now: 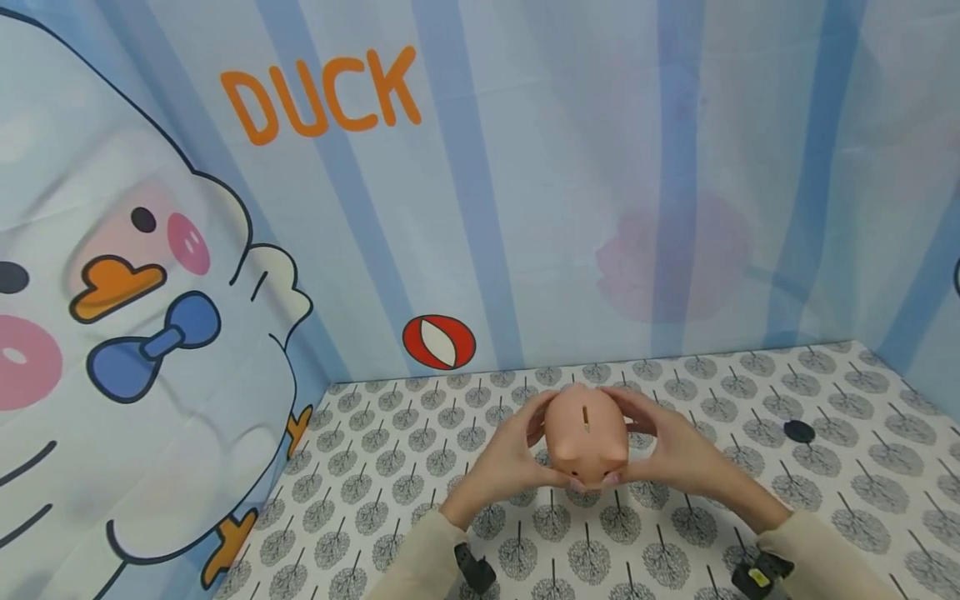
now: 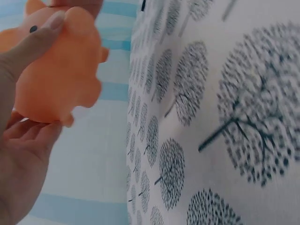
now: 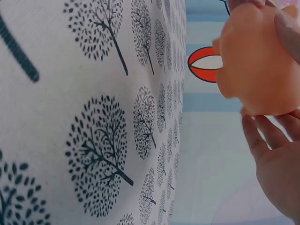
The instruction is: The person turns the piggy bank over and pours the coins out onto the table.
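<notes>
An orange-pink piggy bank [image 1: 586, 429] with a coin slot along its back is held between both hands, its face toward the person. My left hand [image 1: 512, 450] grips its left side, thumb by the snout and fingers round the rear. On the other side my right hand [image 1: 670, 446] holds it the same way. Both wrist views show the piggy bank [image 2: 61, 70] raised off the cloth, its stubby feet hanging free. In the right wrist view, the fingertips [image 3: 251, 124] of the right hand touch its rear end.
A tree-patterned cloth [image 1: 420, 442] covers the table. To the right lies a small dark round disc [image 1: 799, 431]. Behind and to the left hangs a striped blue curtain [image 1: 555, 208] printed with a duck, the word DUCK and a red ball.
</notes>
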Demonstrator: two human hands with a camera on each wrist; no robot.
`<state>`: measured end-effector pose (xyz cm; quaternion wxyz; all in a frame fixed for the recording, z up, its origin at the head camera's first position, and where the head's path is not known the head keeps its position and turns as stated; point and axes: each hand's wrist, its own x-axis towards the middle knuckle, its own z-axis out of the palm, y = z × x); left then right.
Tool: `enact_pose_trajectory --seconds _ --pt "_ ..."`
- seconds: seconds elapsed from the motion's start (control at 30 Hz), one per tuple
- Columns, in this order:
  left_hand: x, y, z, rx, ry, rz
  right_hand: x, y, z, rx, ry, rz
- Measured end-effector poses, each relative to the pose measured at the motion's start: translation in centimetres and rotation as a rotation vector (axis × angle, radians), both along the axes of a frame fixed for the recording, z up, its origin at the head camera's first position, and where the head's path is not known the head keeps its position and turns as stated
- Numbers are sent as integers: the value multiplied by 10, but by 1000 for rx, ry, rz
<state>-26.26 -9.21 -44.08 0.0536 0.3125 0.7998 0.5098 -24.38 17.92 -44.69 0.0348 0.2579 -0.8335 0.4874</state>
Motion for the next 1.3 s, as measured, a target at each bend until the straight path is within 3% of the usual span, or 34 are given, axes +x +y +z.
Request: enact_pose_trajectory --seconds 0.2,0.4,0.6,0.77,0.97,1.2,1.3 --pt "3 1 0 -30 137 13 2 -1 0 -11 43 -4" --pt "5 1 -1 -38 147 4 2 0 -1 -14 59 15" --pt "4 0 -2 -31 85 15 0 0 -3 -12 69 33" --pt "1 -3 -1 -10 10 29 0 -2 0 2 30 -2" --pt "-3 -3 2 -8 -56 88 1 -4 8 -2 -31 -29" --pt "-10 7 8 -14 -122 226 -4 -12 20 -47 -203 -58" --pt "-12 10 9 -11 -165 243 -6 -14 23 -39 -267 -76"
